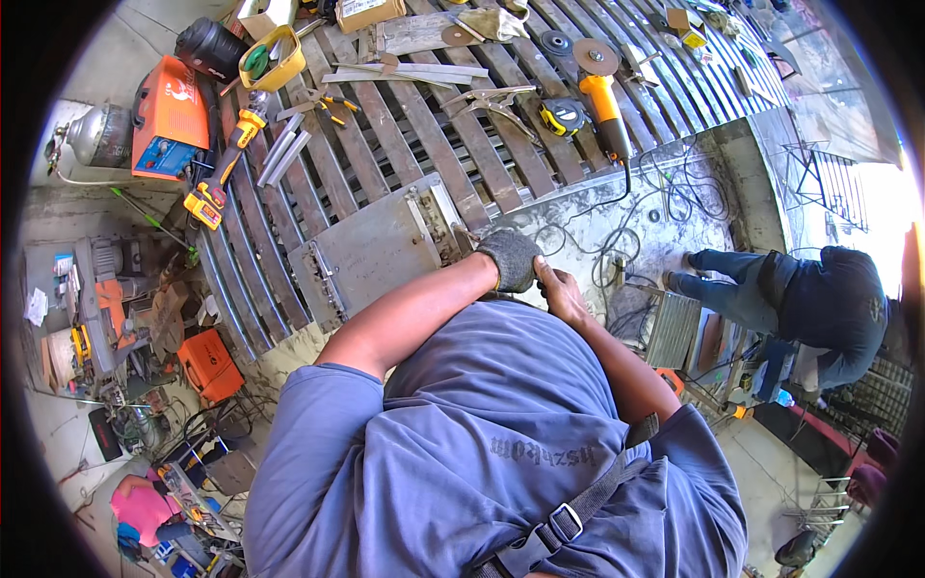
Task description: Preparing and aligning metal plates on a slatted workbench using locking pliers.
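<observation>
Looking down over a person's blue-grey shirt (pixel 491 405), both hands meet just in front of the belly, by the near edge of a slatted metal table (pixel 462 188). The left hand (pixel 509 262) wears a dark grey glove (pixel 520 249); how its fingers are set cannot be told. The bare right hand (pixel 562 291) has curled fingers touching the glove's right side; whether they pinch the fabric is unclear.

A metal plate (pixel 371 252) lies on the table's near part, just left and beyond the hands. Its edges could cut the right hand, which has no covering. Farther right lies a yellow grinder (pixel 605 106), its disc (pixel 594 58) exposed. A loose glove could catch if that disc were spinning. The grinder's cord (pixel 627 178) runs off the near edge; a snag could drag the tool down. Looped cables (pixel 617 252) to the right could trip the person or the bent co-worker (pixel 829 308) beyond.
</observation>
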